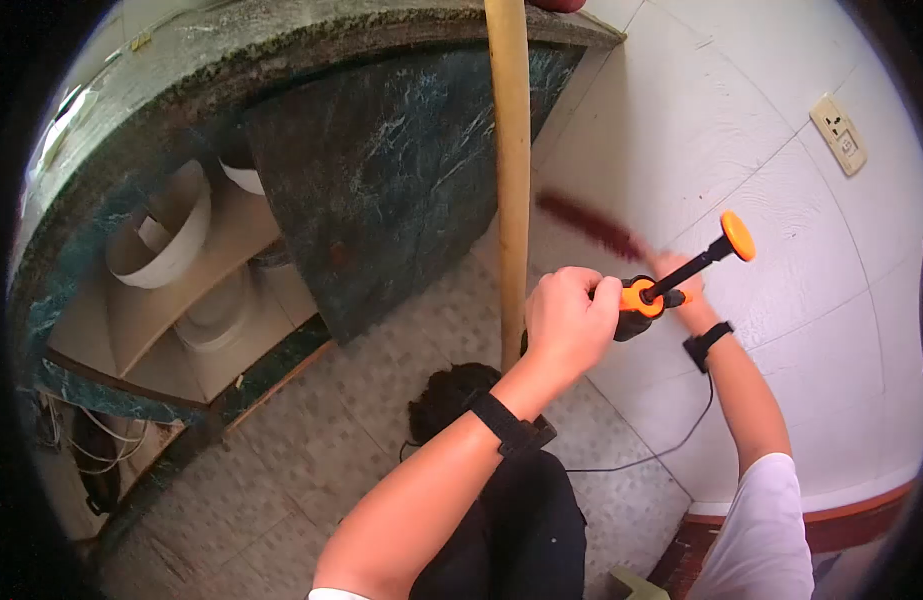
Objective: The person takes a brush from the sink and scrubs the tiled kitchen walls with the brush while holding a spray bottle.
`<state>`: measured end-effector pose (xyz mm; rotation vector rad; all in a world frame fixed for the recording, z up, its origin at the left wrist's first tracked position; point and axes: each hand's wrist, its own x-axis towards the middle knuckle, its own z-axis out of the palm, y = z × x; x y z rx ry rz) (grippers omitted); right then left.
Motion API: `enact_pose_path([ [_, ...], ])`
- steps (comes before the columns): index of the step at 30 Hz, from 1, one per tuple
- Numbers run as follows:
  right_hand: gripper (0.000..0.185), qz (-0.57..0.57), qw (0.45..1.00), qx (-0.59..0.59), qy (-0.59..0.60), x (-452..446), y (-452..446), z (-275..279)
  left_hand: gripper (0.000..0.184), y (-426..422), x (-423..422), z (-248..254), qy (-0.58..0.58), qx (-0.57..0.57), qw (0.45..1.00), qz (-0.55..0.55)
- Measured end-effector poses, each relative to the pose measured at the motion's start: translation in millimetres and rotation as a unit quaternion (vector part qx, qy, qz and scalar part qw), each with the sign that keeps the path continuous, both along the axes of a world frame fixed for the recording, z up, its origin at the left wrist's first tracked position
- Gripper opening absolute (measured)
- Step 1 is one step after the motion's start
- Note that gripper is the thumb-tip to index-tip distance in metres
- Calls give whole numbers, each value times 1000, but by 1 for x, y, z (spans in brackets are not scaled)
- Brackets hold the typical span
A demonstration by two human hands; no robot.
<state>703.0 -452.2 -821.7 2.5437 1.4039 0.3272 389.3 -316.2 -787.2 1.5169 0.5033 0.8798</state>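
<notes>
No text, label, brand, number or sign is showing legibly anywhere in view
</notes>
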Motion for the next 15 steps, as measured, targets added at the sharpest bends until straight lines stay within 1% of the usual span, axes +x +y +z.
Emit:
enact_pose_path([
  [1,67,112,979,21,-170,7,9,23,34,-1,1,-1,4,4,1000,-12],
  [2,65,73,983,67,-153,-2,29,53,34,0,3,-1,7,11,1000,-25],
  [3,65,54,978,103,-175,-16,46,82,34,1,3,1,6,9,1000,-25],
  [4,64,35,970,139,-195,-24,55,96,34,1,2,2,16,9,999,-31],
  [5,64,35,971,138,-193,-20,55,88,34,2,1,1,26,11,999,-36],
  [7,62,75,975,195,-81,-6,51,55,34,1,3,-2,24,10,999,-34],
  [8,65,3,990,115,-83,-6,35,23,34,0,3,-1,18,9,999,-30],
  [9,58,74,992,74,-67,-1,0,-11,34,0,4,-1,12,8,999,-29],
  [10,39,119,991,67,2,41,-43,-66,34,0,5,-2,7,11,1000,-15],
  [11,29,15,915,289,280,6,-57,-79,34,0,7,-2,1,18,1000,-4],
  [12,30,-77,991,87,67,0,-66,-71,36,1,8,0,28,16,999,-6],
  [13,47,69,984,-127,-99,-6,-82,-45,38,1,9,1,54,13,998,-9],
  [15,63,29,976,-112,-186,-18,-99,23,35,-4,13,-6,19,14,1000,-6],
])
